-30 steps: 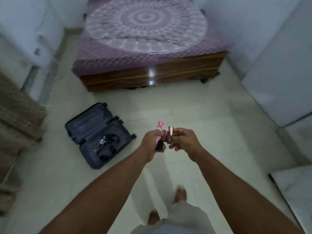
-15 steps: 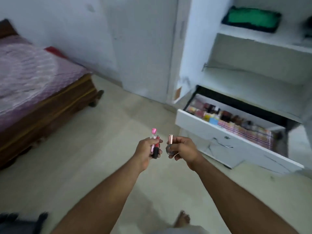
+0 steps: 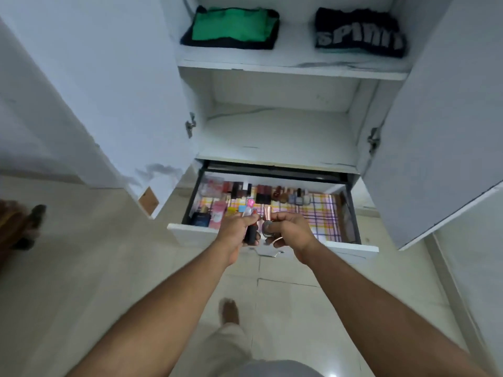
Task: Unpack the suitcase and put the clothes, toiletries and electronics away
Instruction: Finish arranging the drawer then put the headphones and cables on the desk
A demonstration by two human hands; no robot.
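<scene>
tiled floor (image 3: 81, 268), bed corner (image 3: 13, 227)

the left hand (image 3: 236, 232) covers most of the small tubes (image 3: 250, 223) it grips, so only a pink cap and a dark end poke out, and how many there are i can't tell. the right hand (image 3: 290, 232) hides nearly all of its little bottle (image 3: 267, 224) but the coppery cap. labels on the cosmetics (image 3: 261, 193) in the open drawer (image 3: 351, 247) are too small to read. the dark folded shirt (image 3: 359, 32) shows only part of its lettering. at the left edge a brown blurred shape (image 3: 16, 224) is cut off.
</scene>
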